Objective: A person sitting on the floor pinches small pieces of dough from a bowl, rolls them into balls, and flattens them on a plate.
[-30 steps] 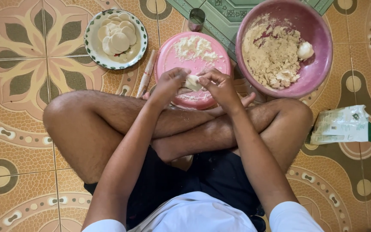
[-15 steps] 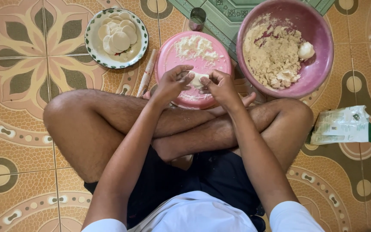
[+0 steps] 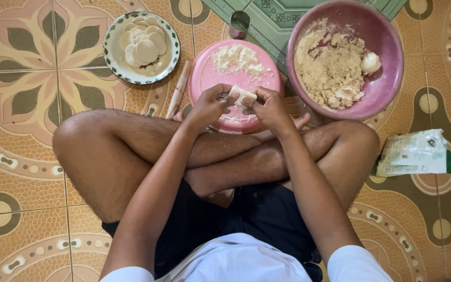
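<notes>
I sit cross-legged on a patterned tile floor. My left hand (image 3: 211, 104) and my right hand (image 3: 267, 106) meet over a pink plate (image 3: 210, 78), and both pinch a small pale piece of dough (image 3: 241, 95) between the fingertips. Loose flour (image 3: 236, 58) lies on the far half of that plate. A large pink bowl (image 3: 387, 78) to the right holds crumbly beige filling (image 3: 330, 68) and a white dough ball (image 3: 370, 62).
A white plate with a green rim (image 3: 111, 60) at the upper left holds several flat dough rounds (image 3: 144, 47). A wooden rolling pin (image 3: 178, 89) lies left of the pink plate. A small metal cup (image 3: 239, 23) stands behind it. A white and green packet (image 3: 416, 153) lies by my right knee.
Both hands stay over the pink plate. The fingers have shifted around the dough piece, which now sits higher between the fingertips.
</notes>
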